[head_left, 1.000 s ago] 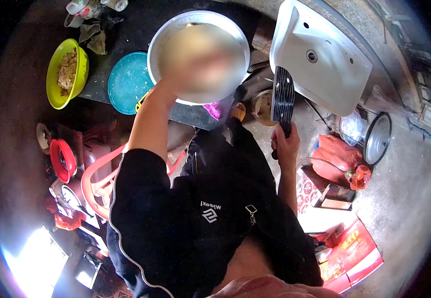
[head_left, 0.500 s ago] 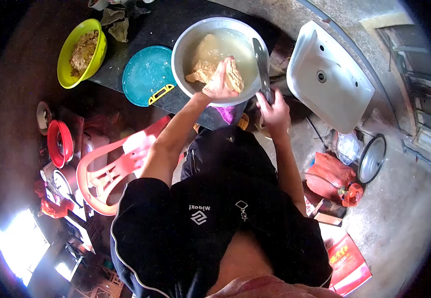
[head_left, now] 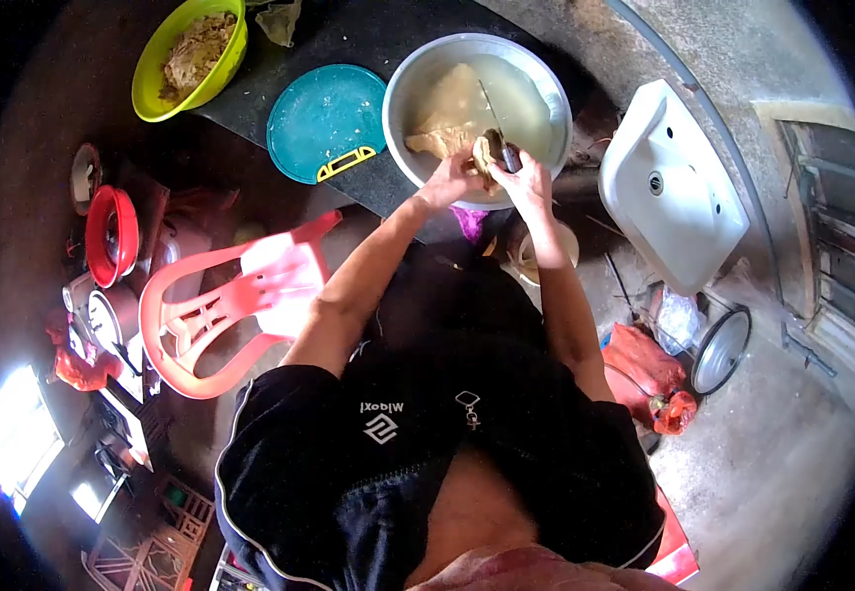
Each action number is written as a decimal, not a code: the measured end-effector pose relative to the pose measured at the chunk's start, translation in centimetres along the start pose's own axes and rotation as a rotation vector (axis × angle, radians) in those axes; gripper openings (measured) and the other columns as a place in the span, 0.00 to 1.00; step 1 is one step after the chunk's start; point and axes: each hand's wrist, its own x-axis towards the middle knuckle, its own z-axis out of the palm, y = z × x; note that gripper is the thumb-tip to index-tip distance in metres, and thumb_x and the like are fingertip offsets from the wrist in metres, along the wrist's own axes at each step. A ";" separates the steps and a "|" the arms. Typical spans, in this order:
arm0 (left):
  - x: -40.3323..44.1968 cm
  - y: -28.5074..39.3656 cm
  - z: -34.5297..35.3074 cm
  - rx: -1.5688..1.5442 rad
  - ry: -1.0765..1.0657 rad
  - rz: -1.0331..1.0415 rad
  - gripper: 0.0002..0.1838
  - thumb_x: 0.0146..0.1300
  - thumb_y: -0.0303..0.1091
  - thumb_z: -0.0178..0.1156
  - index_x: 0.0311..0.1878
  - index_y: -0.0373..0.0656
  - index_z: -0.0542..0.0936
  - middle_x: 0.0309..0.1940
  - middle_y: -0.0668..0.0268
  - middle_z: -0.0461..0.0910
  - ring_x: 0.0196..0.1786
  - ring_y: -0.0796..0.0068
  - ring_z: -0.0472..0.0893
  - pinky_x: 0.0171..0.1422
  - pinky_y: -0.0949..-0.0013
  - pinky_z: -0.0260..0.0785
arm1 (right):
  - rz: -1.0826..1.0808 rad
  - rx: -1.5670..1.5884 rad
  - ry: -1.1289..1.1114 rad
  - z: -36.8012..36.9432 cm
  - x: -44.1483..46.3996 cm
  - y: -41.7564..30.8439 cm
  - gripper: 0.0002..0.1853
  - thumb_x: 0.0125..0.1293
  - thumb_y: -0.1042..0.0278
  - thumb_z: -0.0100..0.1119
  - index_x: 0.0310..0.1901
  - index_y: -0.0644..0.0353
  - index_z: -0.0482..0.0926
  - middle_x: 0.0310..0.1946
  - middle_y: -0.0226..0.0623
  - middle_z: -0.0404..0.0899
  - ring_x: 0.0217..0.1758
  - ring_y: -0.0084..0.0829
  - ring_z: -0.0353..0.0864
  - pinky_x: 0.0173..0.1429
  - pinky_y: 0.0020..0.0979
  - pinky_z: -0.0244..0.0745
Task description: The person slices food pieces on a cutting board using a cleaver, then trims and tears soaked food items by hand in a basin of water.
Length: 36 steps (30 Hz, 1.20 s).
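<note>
Over the near rim of a large metal basin [head_left: 395, 158], both my hands are close together. My left hand [head_left: 452, 180] is closed on a wrinkled, pale yellow piece of food [head_left: 483, 158], whose kind I cannot make out. My right hand [head_left: 529, 185] is wrapped round the dark handle of a knife [head_left: 511, 158]. The blade points away from me over the basin, seen nearly edge-on, next to the held piece. Cloudy water [head_left: 526, 103] fills the basin, with more pale yellow pieces [head_left: 444, 113] in it. The fingertips are partly hidden by the piece.
A round teal cutting board [head_left: 324, 118] with a yellow handle lies left of the basin on the dark table [head_left: 240, 108]. Beyond it stands a lime-green bowl [head_left: 233, 64] of shredded food. A white sink [head_left: 634, 207] is at right, a pink plastic chair [head_left: 176, 355] at left.
The knife has come from the basin's right rim to the held piece. My hands have drawn together, and my left hand has lifted the piece toward the near rim. The whole view has shifted.
</note>
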 end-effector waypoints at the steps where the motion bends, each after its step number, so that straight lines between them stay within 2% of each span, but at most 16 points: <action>1: 0.3 -0.5 0.2 -0.034 0.083 -0.037 0.23 0.56 0.33 0.61 0.55 0.37 0.72 0.41 0.62 0.79 0.44 0.75 0.77 0.52 0.71 0.71 | 0.038 -0.018 -0.010 -0.1 0.0 -0.3 0.26 0.47 0.52 0.67 0.46 0.60 0.78 0.35 0.46 0.82 0.38 0.47 0.82 0.44 0.40 0.76; 3: 1.1 -1.2 1.0 -0.103 0.244 -0.113 0.15 0.60 0.33 0.57 0.48 0.36 0.77 0.36 0.64 0.80 0.40 0.76 0.78 0.49 0.73 0.71 | 0.146 -0.050 -0.044 -0.6 0.2 -1.0 0.26 0.45 0.55 0.65 0.46 0.60 0.78 0.34 0.49 0.81 0.39 0.48 0.81 0.46 0.41 0.75; 7: 2.2 0.4 2.2 0.240 0.269 -0.016 0.10 0.59 0.31 0.56 0.37 0.35 0.81 0.27 0.66 0.83 0.32 0.81 0.78 0.42 0.74 0.70 | 0.191 -0.111 0.018 -1.1 0.4 -1.1 0.27 0.45 0.55 0.64 0.47 0.60 0.77 0.32 0.52 0.81 0.40 0.49 0.81 0.47 0.41 0.75; 8: 2.4 0.3 2.4 0.207 0.268 -0.020 0.10 0.58 0.31 0.56 0.37 0.35 0.81 0.27 0.65 0.83 0.31 0.81 0.78 0.42 0.74 0.70 | 0.252 -0.110 0.002 -1.3 0.6 -0.8 0.27 0.46 0.54 0.63 0.48 0.59 0.78 0.33 0.52 0.81 0.40 0.50 0.81 0.48 0.42 0.74; 11: 3.1 0.9 3.0 0.197 0.280 -0.053 0.10 0.58 0.28 0.54 0.36 0.32 0.81 0.26 0.63 0.83 0.31 0.78 0.80 0.41 0.74 0.71 | 0.178 -0.101 0.049 -1.0 0.8 1.2 0.28 0.45 0.53 0.64 0.50 0.53 0.78 0.33 0.53 0.80 0.40 0.50 0.80 0.47 0.42 0.75; 14: 4.4 -1.8 2.8 -0.050 0.281 -0.069 0.09 0.57 0.25 0.54 0.36 0.29 0.80 0.27 0.61 0.83 0.35 0.75 0.81 0.42 0.73 0.73 | 0.193 -0.100 0.051 -1.6 1.1 1.4 0.27 0.46 0.53 0.63 0.50 0.53 0.78 0.33 0.53 0.80 0.39 0.50 0.81 0.47 0.42 0.75; 16: 4.5 -0.6 3.7 -0.210 0.318 -0.083 0.10 0.58 0.25 0.55 0.39 0.28 0.80 0.29 0.59 0.83 0.34 0.72 0.82 0.47 0.70 0.76 | 0.195 -0.105 0.070 -1.9 1.5 1.9 0.27 0.46 0.52 0.63 0.50 0.53 0.78 0.33 0.53 0.80 0.39 0.50 0.81 0.46 0.42 0.75; 17: 4.6 0.1 4.1 -0.257 0.328 -0.095 0.10 0.58 0.25 0.55 0.40 0.28 0.80 0.30 0.59 0.82 0.34 0.72 0.82 0.48 0.70 0.76 | 0.163 -0.112 0.079 -2.3 1.7 2.2 0.23 0.46 0.55 0.62 0.43 0.61 0.78 0.29 0.53 0.80 0.35 0.51 0.81 0.42 0.43 0.75; 18: 4.7 0.8 4.4 -0.303 0.337 -0.106 0.10 0.59 0.25 0.56 0.41 0.28 0.80 0.30 0.59 0.82 0.33 0.72 0.82 0.49 0.69 0.76 | 0.096 -0.033 0.165 -2.5 1.6 2.6 0.22 0.47 0.56 0.62 0.42 0.62 0.79 0.27 0.54 0.79 0.34 0.50 0.81 0.38 0.42 0.75; 20: 5.8 -0.3 4.6 -0.184 0.426 -0.089 0.13 0.58 0.25 0.58 0.44 0.27 0.79 0.33 0.58 0.82 0.34 0.72 0.82 0.49 0.70 0.77 | 0.072 -0.019 0.114 -3.0 1.5 3.7 0.24 0.50 0.52 0.63 0.42 0.64 0.78 0.26 0.54 0.79 0.32 0.52 0.80 0.36 0.43 0.75; 23: 7.6 -1.5 4.7 -0.132 0.520 -0.063 0.14 0.57 0.25 0.60 0.45 0.24 0.78 0.35 0.56 0.82 0.35 0.72 0.82 0.46 0.70 0.78 | 0.021 -0.030 0.210 -3.3 0.2 4.8 0.21 0.57 0.54 0.62 0.41 0.65 0.78 0.25 0.48 0.81 0.24 0.45 0.80 0.29 0.37 0.75; 26: 7.8 0.8 5.7 -0.062 0.533 -0.095 0.16 0.55 0.25 0.60 0.45 0.23 0.77 0.35 0.54 0.82 0.36 0.71 0.82 0.44 0.71 0.78 | 0.245 0.452 0.074 -7.0 -3.1 0.1 0.15 0.63 0.60 0.59 0.41 0.65 0.76 0.24 0.40 0.82 0.17 0.30 0.77 0.23 0.28 0.72; 27: 7.8 0.4 5.6 -0.077 0.480 -0.048 0.17 0.55 0.25 0.61 0.45 0.23 0.77 0.35 0.54 0.82 0.36 0.71 0.82 0.43 0.71 0.78 | 0.239 0.575 0.122 -7.1 -3.9 -0.8 0.10 0.65 0.66 0.56 0.42 0.63 0.75 0.22 0.33 0.81 0.15 0.18 0.73 0.20 0.23 0.68; 29: 7.9 -0.6 5.3 -0.106 0.371 0.043 0.18 0.54 0.26 0.61 0.46 0.22 0.77 0.35 0.53 0.82 0.35 0.70 0.82 0.42 0.72 0.79 | 0.220 0.477 0.128 -6.3 -5.3 0.4 0.13 0.65 0.62 0.56 0.44 0.62 0.74 0.22 0.32 0.82 0.14 0.22 0.75 0.21 0.26 0.70; 32: 8.7 0.4 6.3 -0.027 0.467 -0.106 0.19 0.53 0.26 0.62 0.46 0.22 0.77 0.34 0.53 0.82 0.34 0.70 0.82 0.42 0.72 0.78 | 0.238 0.351 0.119 -5.7 -6.1 1.1 0.15 0.65 0.58 0.55 0.44 0.61 0.73 0.22 0.34 0.81 0.16 0.28 0.78 0.24 0.31 0.72; 36: 8.9 0.2 6.7 0.003 0.484 -0.105 0.18 0.53 0.26 0.62 0.44 0.21 0.77 0.32 0.53 0.82 0.33 0.70 0.83 0.40 0.72 0.78 | 0.253 0.317 0.148 -5.1 -6.3 1.3 0.15 0.65 0.58 0.55 0.44 0.62 0.72 0.21 0.36 0.80 0.19 0.31 0.80 0.27 0.33 0.73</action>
